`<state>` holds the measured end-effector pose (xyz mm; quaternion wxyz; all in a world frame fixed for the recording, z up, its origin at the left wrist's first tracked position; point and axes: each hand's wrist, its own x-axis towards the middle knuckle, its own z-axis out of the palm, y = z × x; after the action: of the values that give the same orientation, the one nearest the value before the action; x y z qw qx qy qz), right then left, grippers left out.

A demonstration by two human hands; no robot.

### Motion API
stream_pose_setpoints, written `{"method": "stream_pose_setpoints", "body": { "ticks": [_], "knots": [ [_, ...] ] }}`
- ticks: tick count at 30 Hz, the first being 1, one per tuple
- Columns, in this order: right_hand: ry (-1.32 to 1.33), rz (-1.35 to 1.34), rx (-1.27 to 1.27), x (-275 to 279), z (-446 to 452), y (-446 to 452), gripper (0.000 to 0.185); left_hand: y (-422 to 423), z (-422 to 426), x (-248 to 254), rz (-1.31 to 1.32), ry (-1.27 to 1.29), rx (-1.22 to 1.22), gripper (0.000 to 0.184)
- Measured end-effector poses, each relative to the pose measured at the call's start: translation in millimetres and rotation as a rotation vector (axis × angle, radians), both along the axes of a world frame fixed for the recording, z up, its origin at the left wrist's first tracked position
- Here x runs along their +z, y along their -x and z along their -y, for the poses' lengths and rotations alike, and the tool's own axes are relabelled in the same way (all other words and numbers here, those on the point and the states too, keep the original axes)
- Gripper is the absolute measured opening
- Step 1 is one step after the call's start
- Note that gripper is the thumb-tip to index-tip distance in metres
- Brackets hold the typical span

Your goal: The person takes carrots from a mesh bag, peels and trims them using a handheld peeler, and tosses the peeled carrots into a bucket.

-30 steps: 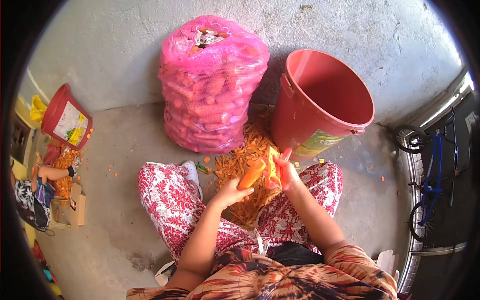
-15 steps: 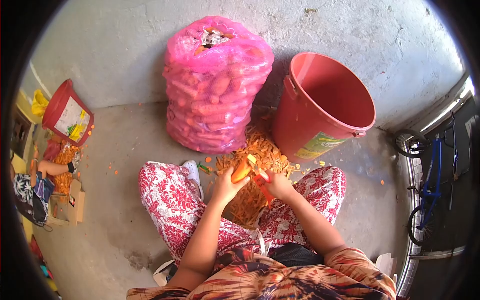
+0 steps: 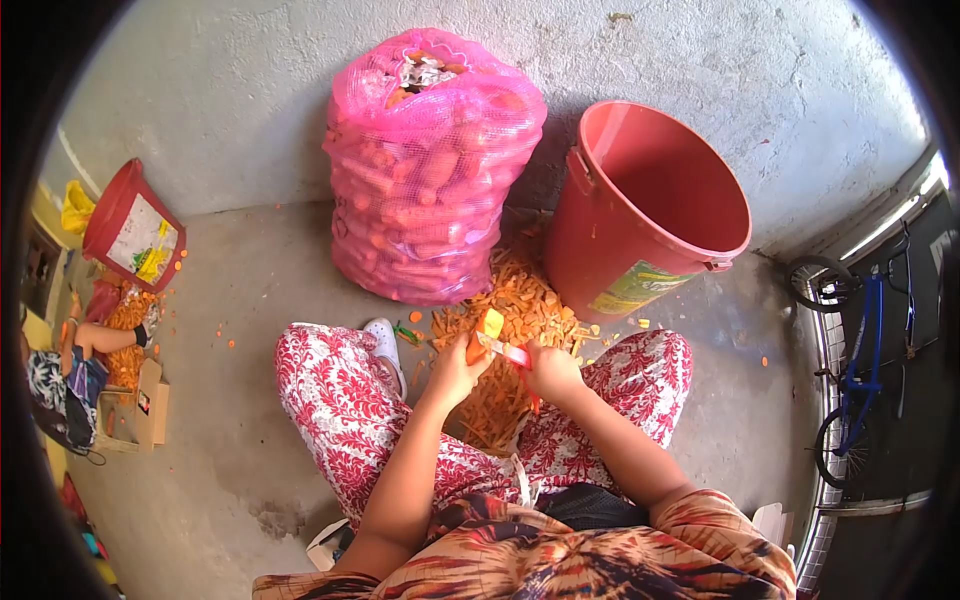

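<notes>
My left hand (image 3: 458,374) is closed around a carrot (image 3: 478,349), whose pale yellow end (image 3: 492,322) points up and away from me. In my right hand (image 3: 552,374) is a red-handled peeler (image 3: 515,354), its head lying against the carrot near that yellow end. Both hands are over a heap of orange peelings (image 3: 520,300) between my bent legs. Fingers hide the lower part of the carrot and much of the peeler's handle.
A pink mesh sack (image 3: 425,180) full of carrots stands against the wall. Beside it is a tall red bucket (image 3: 625,230). At left, another person (image 3: 70,375) sits near a second red bucket (image 3: 130,225) and more peelings. A blue bicycle (image 3: 862,370) is at right.
The peeler has come up from beside the carrot to lie across it. My left hand has turned the carrot more upright, and my right hand has shifted slightly left.
</notes>
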<state>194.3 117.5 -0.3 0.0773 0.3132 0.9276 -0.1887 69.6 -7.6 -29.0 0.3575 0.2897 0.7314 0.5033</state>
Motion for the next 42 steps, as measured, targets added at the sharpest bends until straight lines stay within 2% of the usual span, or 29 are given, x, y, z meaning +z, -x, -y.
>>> {"method": "stream_pose_setpoints", "body": {
  "ticks": [5,8,11,14,15,16,18,23,24,26,27,29,33,36,39,41,42],
  "knots": [
    [-0.021,0.051,-0.011,2.7,0.2,2.7,0.024,-4.4,-1.1,3.6,0.026,-0.07,-0.009,0.027],
    [-0.01,0.088,0.012,2.8,-1.2,2.3,0.026,-4.0,-0.5,5.6,0.007,0.003,-0.018,0.025],
    [0.016,0.064,-0.02,-0.7,-2.8,1.2,0.026,-3.9,-1.4,-23.2,-0.252,-0.152,-0.027,0.024],
    [0.035,0.274,-0.191,-12.3,-38.9,3.8,0.027,-6.8,9.8,7.7,-0.572,-0.087,-0.166,0.024],
    [0.024,0.168,-0.284,-19.9,-54.1,3.6,0.026,-8.3,9.5,21.2,-0.458,-0.046,-0.199,0.026],
    [0.052,0.064,-0.317,-21.3,-61.7,4.2,0.023,-4.2,7.3,13.7,-0.374,-0.09,-0.146,0.026],
    [0.413,-0.173,-0.307,-8.5,-58.5,3.3,0.02,-1.5,2.7,-11.3,-0.189,-0.176,-0.045,0.027],
    [0.219,-0.034,-0.028,-13.8,-22.8,2.8,0.023,6.0,2.6,-23.2,-0.293,-0.052,0.013,0.028],
    [0.209,-0.006,0.023,4.6,-10.7,4.2,0.025,5.9,1.9,-26.2,-0.301,-0.097,0.025,0.028],
    [0.169,0.037,0.026,5.1,-6.2,6.7,0.027,4.4,-0.7,-31.5,-0.312,-0.187,0.042,0.028],
    [0.148,0.057,0.029,6.0,-5.7,7.3,0.027,3.6,-0.8,-25.2,-0.266,-0.152,0.035,0.031],
    [0.145,0.07,0.025,12.1,-5.1,7.3,0.028,3.5,0.8,-10.3,-0.178,-0.082,0.026,0.036],
    [0.118,0.032,0.011,10.8,-3.5,6.1,0.027,4.2,0.8,-26.5,-0.251,-0.122,-0.041,0.028],
    [0.021,0.128,-0.057,0.6,-14.1,10.4,0.027,3.7,1.1,-28.6,-0.235,-0.104,-0.058,0.028],
    [-0.088,0.079,-0.127,-12.7,-20.9,14.7,0.027,3.4,1.0,-22.1,-0.22,-0.049,-0.063,0.028],
    [-0.033,0.166,-0.265,-24.4,-49.0,11.9,0.025,1.0,5.0,-8.7,-0.237,-0.058,-0.074,0.028],
    [-0.007,0.21,-0.333,-25.1,-63.7,10.1,0.024,-3.1,8.4,4.8,-0.152,-0.034,-0.107,0.028]
  ]
}}
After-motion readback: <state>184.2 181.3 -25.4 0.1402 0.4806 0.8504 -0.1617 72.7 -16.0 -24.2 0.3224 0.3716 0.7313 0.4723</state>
